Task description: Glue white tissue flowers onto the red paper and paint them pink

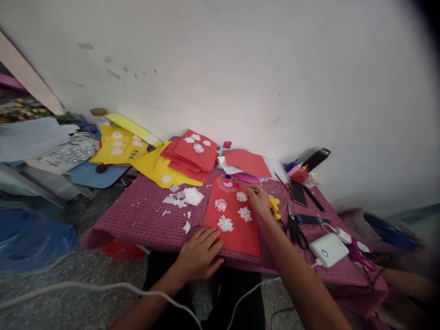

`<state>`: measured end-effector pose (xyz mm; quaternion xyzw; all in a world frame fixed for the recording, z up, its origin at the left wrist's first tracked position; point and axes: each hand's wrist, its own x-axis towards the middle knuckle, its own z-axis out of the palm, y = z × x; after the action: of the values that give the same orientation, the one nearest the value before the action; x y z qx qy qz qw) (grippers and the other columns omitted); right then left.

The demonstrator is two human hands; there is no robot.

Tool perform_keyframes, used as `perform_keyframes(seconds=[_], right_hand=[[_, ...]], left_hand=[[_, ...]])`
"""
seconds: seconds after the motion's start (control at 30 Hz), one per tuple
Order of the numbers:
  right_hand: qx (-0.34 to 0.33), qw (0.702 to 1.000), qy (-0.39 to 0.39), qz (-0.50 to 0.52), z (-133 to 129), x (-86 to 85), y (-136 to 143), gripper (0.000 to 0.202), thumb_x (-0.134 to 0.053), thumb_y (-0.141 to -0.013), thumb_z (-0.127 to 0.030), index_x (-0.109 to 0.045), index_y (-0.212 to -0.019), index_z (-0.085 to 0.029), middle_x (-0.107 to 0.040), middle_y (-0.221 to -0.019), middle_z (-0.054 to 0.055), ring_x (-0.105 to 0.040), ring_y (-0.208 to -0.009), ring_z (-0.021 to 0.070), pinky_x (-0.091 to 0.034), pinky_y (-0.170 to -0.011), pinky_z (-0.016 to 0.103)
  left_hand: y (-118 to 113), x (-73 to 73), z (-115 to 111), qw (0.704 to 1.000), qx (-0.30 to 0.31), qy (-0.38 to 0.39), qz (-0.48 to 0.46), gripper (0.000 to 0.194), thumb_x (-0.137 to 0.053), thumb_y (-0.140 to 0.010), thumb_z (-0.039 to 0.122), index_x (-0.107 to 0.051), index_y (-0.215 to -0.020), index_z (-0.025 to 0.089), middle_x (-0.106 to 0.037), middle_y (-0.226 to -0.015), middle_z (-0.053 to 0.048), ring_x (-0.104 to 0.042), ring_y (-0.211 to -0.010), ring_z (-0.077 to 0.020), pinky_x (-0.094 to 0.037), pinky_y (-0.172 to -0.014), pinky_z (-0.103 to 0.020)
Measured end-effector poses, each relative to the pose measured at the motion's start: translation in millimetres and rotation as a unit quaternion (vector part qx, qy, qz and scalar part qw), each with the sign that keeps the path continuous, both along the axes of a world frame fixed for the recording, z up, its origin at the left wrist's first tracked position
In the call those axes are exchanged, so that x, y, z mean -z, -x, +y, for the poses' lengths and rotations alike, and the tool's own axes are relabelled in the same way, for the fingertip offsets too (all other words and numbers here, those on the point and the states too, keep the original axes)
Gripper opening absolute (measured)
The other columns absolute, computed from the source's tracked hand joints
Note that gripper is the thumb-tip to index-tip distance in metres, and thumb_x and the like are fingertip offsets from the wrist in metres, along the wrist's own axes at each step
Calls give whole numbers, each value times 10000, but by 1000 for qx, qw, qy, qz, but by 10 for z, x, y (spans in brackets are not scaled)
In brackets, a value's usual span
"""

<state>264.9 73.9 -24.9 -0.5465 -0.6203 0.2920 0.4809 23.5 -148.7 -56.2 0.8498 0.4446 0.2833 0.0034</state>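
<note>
A red sheet of paper [242, 240] lies in front of me, bearing several crumpled white paper flowers [225, 223]. Pink-red marks colour the upper left flower [220, 205]. My left hand [200, 253] rests flat at the sheet's lower left edge, fingers stretched out. Over by the upper right edge, my right hand [259, 200] has its fingers pinched together; whatever is between them is too small to make out. Just left of those fingertips, a clear dish [220, 185] with pink and red paint stands on the sheet's top end.
White paper scraps [192, 196] are left of the sheet. Stacked red papers [202, 158] and yellow papers [154, 167] lie behind. On the right are a yellow glue gun [275, 207], black scissors [294, 229], a phone [298, 192] and a white power bank [329, 250]. Cables hang in front.
</note>
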Motion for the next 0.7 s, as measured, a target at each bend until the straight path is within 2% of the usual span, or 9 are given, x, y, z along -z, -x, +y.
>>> perform_keyframes(seconds=[0.17, 0.37, 0.43, 0.5, 0.6, 0.7], right_hand=[[7, 999, -4, 33, -15, 33, 4, 265, -639, -767, -415, -710, -863, -179, -728, -767, 51, -619, -653, 198, -478, -618, 309], [19, 995, -16, 102, -157, -158, -79, 223, -671, -783, -379, -710, -858, -172, -702, -750, 38, -598, -615, 167, -450, -560, 269], [23, 991, -21, 133, -350, -206, -146, 233, -674, -817, -376, -705, -923, -170, -701, -788, 40, -586, -606, 151, -427, -536, 252], [27, 986, -25, 160, -649, -195, -206, 230, -667, -859, -373, -695, -976, -178, -695, -816, 33, -572, -597, 135, -423, -535, 246], [22, 983, -17, 181, -1224, -75, -241, 188, -671, -894, -353, -703, -966, -182, -661, -744, 13, -562, -584, 133, -433, -542, 250], [-18, 981, 7, 195, -1736, 86, -207, 131, -688, -907, -314, -723, -961, -200, -708, -826, 37, -622, -648, 157, -494, -605, 278]], left_hand=[[2, 6, 2, 1000, 2, -2, 7, 425, -635, -895, 409, -616, -1266, 204, -615, -1397, -105, -536, -1328, -302, -423, -1144, -487], [14, 10, 5, 1000, 5, -4, 20, 423, -625, -907, 403, -617, -1280, 203, -618, -1402, -108, -557, -1306, -308, -450, -1119, -507], [15, 4, 5, 1000, 5, -6, 21, 425, -624, -909, 400, -618, -1284, 201, -614, -1408, -109, -553, -1313, -307, -448, -1123, -504], [12, -5, 5, 1000, 4, -10, 19, 417, -624, -912, 396, -623, -1280, 202, -616, -1407, -105, -553, -1314, -306, -447, -1125, -501], [6, -22, 4, 1000, 1, -7, 14, 405, -625, -913, 390, -630, -1270, 200, -621, -1398, -107, -554, -1313, -306, -446, -1126, -501], [8, -39, 2, 1000, 4, 1, 10, 407, -629, -910, 375, -627, -1276, 199, -619, -1398, -112, -545, -1328, -302, -435, -1140, -496]])
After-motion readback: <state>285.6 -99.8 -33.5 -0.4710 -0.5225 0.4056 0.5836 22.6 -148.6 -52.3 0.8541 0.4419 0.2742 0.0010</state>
